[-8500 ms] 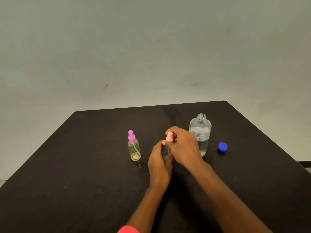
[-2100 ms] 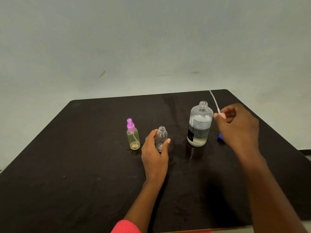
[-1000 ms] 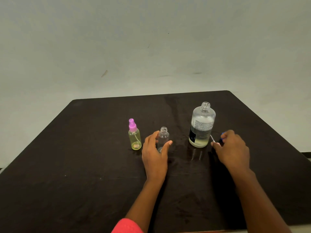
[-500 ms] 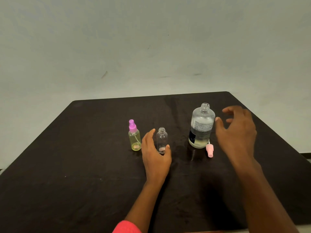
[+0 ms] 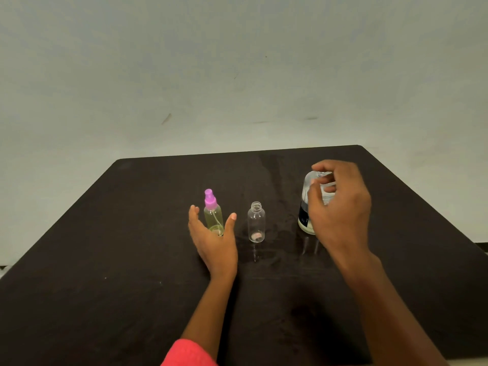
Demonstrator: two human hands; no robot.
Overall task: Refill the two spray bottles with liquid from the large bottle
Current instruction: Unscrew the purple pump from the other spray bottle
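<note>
A small clear spray bottle (image 5: 256, 223) stands uncapped at the table's middle. Left of it stands a yellow-green spray bottle (image 5: 212, 216) with its purple spray head on. My left hand (image 5: 214, 243) is open around this bottle's base, fingers left of it and thumb right of it, and does not grip it. The large clear bottle (image 5: 305, 207), uncapped and partly filled, stands at the right. My right hand (image 5: 340, 207) hovers in front of it with loosely curled fingers, holding nothing that I can see. The hand hides the pink spray head.
Everything stands on a black table (image 5: 105, 260) in front of a plain pale wall. The table's right edge runs close to the large bottle's side. A red sleeve cuff (image 5: 188, 352) shows at the bottom.
My left hand left the clear bottle and moved left to the yellow-green one. My right hand put the pink spray head down by the large bottle, then moved in front of that bottle.
</note>
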